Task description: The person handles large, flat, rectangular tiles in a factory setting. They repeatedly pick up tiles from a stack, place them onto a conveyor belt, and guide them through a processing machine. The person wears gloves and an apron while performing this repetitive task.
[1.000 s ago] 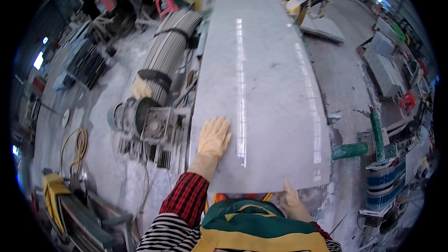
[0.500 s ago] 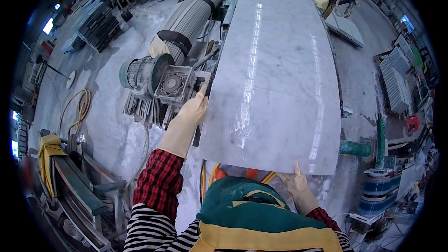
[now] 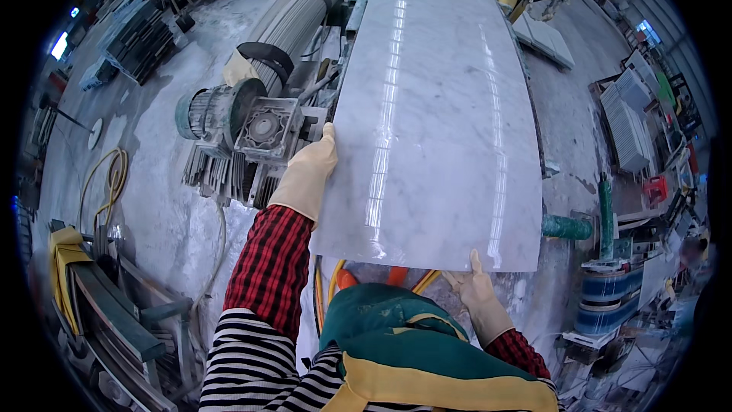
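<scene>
A long, polished white-grey marble slab [image 3: 435, 145] stretches away from me, with light strips reflected on its wet-looking top. My left hand [image 3: 311, 172], in a cream rubber glove, is at the slab's left edge near the closer corner; its fingers are closed on that edge and partly hidden. At the near edge, toward the right corner, my right hand [image 3: 478, 296] wears a matching glove. Its thumb lies on the top face, while the other fingers reach left below the edge, partly out of sight. A green apron [image 3: 381, 309] with a yellow band covers my front.
Left of the slab sits a dusty motor with gearbox [image 3: 263, 128], beside a strapped bundle of long strips [image 3: 297, 23]. A green cylinder [image 3: 568, 227] juts out on the right. Blue-banded drums [image 3: 606, 301] stand lower right; a metal frame [image 3: 126, 309] is lower left.
The whole view has shifted, so the slab and surroundings sit farther left and slightly higher. My left hand has come slightly closer in against the slab edge; the right keeps its place.
</scene>
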Motion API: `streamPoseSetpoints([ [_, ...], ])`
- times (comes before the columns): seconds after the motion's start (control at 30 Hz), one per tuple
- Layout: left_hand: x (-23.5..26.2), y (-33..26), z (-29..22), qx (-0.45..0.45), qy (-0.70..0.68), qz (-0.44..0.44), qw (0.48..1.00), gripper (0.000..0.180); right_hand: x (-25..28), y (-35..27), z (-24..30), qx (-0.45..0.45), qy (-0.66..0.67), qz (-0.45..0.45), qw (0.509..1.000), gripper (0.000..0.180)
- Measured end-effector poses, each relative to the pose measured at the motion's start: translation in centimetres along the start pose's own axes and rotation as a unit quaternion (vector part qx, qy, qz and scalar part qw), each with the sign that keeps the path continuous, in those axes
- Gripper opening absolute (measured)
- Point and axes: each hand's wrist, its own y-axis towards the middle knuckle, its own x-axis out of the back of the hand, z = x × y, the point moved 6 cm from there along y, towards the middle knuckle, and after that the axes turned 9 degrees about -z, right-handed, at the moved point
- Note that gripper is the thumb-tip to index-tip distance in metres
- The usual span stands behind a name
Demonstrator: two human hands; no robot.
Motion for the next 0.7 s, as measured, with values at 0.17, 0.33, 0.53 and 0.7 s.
streamPoseSetpoints([
  [0.17, 1.3, -1.5, 0.8, 0.062, -0.023, -0.021, 0.998, 0.042, 0.3, -0.2, 0.0, 0.005, -0.001, 0.005, 1.000, 0.068],
  [0.33, 0.0, -0.2, -2.0, 0.004, -0.051, -0.032, 0.998, 0.037, 0.7, 0.5, -0.3, 0.009, 0.017, -0.020, 1.000, 0.071],
  [0.53, 3.9, -9.3, -1.9, 0.308, -0.250, -0.216, 0.892, 0.037, 3.0, 1.3, -1.4, -0.021, 0.001, -0.048, 0.999, 0.073],
  [0.7, 6.4, -18.5, -15.4, 0.440, -0.670, -0.214, 0.559, 0.057, 4.4, 2.6, -2.2, -0.036, 0.003, -0.057, 0.998, 0.066],
])
